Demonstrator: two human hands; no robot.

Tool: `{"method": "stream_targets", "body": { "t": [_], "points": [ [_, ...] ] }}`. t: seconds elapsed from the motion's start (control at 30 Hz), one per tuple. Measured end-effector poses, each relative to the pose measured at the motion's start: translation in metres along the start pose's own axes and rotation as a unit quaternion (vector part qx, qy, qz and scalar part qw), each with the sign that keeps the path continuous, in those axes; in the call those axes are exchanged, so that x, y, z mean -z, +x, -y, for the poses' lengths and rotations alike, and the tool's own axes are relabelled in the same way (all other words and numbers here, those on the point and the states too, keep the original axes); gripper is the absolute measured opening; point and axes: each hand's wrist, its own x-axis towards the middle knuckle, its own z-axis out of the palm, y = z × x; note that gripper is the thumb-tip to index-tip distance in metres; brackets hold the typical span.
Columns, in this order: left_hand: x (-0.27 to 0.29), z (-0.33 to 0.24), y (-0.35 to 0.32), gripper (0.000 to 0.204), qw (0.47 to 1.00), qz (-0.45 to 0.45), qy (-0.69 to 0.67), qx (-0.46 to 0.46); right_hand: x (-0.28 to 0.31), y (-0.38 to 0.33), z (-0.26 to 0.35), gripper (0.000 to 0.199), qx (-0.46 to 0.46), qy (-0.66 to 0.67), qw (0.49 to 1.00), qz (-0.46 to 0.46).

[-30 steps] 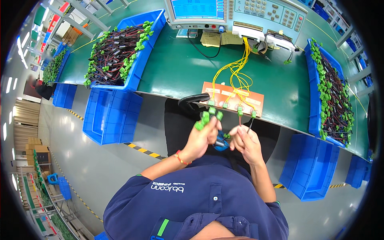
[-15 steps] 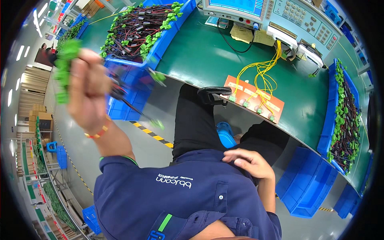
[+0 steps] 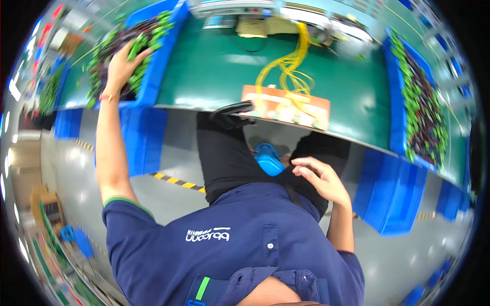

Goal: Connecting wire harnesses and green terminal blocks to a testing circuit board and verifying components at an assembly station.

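Note:
My left hand [image 3: 121, 69] reaches into the blue bin [image 3: 159, 64] at the far left. Its thumb and fingers are around a bunch of green connectors [image 3: 136, 48] of wire harnesses, and motion blurs the fingertips. Dark and red leads with more green connectors fill the bin around it. Over my lap, my right hand [image 3: 324, 181] hovers with loosely bent fingers apart and nothing in them. In front of me, an orange test board [image 3: 247, 94] with yellow wires [image 3: 286, 64] sits at the table's front edge, beside a black clamp [image 3: 229, 113].
A second blue bin [image 3: 395, 97] of harnesses stands on the green table [image 3: 204, 66] at the right. Bench instruments [image 3: 229, 6] line the back. Blue crates [image 3: 390, 199] stand below the table edge. Yellow-black tape [image 3: 178, 182] marks the floor.
My left hand has swung forward from beside me into the left bin with the green connectors. The view has shifted, and my right hand stays over my lap.

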Motion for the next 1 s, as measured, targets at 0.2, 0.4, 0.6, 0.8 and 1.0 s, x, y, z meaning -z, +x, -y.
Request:
{"method": "stream_targets", "body": {
  "t": [0.2,0.4,0.6,0.8,1.0],
  "points": [
    [-0.013,0.062,-0.003,0.055,0.972,0.093,-0.207,0.067,0.068,-0.042,0.06,0.025,0.117,-0.137,0.972,-0.149],
    [0.017,-0.005,-0.003,0.045,0.982,0.066,-0.168,0.059,0.178,-0.078,0.101,0.023,0.181,-0.223,0.831,-0.476],
    [0.03,-0.09,-0.066,0.029,0.974,-0.085,-0.211,0.011,0.298,-0.063,0.047,0.029,0.09,-0.606,0.673,-0.415],
    [0.037,-0.17,-0.135,0.021,0.977,-0.084,-0.196,-0.018,0.295,-0.07,0.06,0.027,0.041,-0.548,0.724,-0.417],
    [0.001,-0.216,-0.176,0.019,0.923,-0.09,-0.371,0.051,0.253,-0.084,0.111,0.018,0.244,-0.229,0.822,-0.46]
  ]
}}
